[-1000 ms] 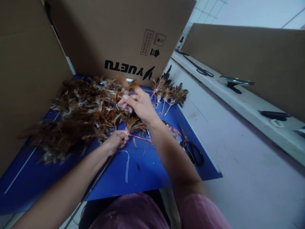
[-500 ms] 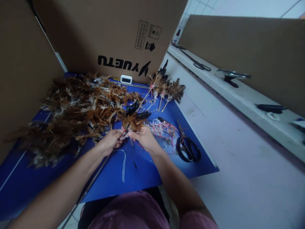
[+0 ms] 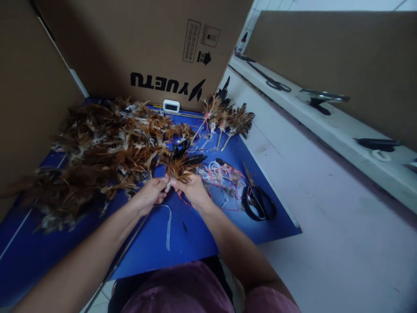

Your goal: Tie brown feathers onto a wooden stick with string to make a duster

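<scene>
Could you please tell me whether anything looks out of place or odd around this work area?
Two things: the lettering on the cardboard panel behind the feather pile reads upside down, and pink and white strings lie in a messy tangle beside the scissors. Nothing looks plainly damaged.

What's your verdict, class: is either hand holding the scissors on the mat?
No: the left hand and right hand hold the feathers, and the scissors lie apart.
</scene>
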`<state>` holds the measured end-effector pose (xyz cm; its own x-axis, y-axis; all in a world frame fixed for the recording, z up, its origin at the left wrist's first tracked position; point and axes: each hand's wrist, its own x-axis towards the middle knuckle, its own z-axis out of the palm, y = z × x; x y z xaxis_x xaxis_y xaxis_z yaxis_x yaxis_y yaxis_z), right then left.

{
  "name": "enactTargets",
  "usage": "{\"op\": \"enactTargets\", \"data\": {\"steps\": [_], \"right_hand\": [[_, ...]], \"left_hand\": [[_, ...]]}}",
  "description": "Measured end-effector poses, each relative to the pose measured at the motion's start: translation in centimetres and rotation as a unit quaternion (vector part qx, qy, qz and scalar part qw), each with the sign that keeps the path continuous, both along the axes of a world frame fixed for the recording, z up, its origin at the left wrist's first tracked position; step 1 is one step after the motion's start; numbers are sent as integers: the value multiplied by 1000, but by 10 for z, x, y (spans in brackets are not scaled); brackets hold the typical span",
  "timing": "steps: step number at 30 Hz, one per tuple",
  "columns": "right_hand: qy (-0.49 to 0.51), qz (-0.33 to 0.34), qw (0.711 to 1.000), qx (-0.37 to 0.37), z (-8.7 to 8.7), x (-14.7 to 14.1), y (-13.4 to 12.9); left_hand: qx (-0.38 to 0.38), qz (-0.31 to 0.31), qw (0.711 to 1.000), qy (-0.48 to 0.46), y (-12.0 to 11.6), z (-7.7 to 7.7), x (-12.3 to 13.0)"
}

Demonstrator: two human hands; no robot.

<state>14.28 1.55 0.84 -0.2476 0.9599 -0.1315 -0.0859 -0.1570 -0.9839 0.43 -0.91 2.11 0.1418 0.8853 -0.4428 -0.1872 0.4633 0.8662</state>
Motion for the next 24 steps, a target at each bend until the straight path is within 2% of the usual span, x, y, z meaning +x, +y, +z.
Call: {"op": "enactTargets", "data": {"steps": [12, 17, 24], "right_hand": [[43, -12, 999, -14, 0, -3, -5], [32, -19, 999, 0, -1, -5, -6], [8, -21, 999, 28, -8, -6, -6]], "left_hand": [[4, -9, 1000, -7, -1, 2, -1], [10, -38, 999, -19, -1, 0, -2], [10, -22, 1000, -4, -3, 0, -1]]}}
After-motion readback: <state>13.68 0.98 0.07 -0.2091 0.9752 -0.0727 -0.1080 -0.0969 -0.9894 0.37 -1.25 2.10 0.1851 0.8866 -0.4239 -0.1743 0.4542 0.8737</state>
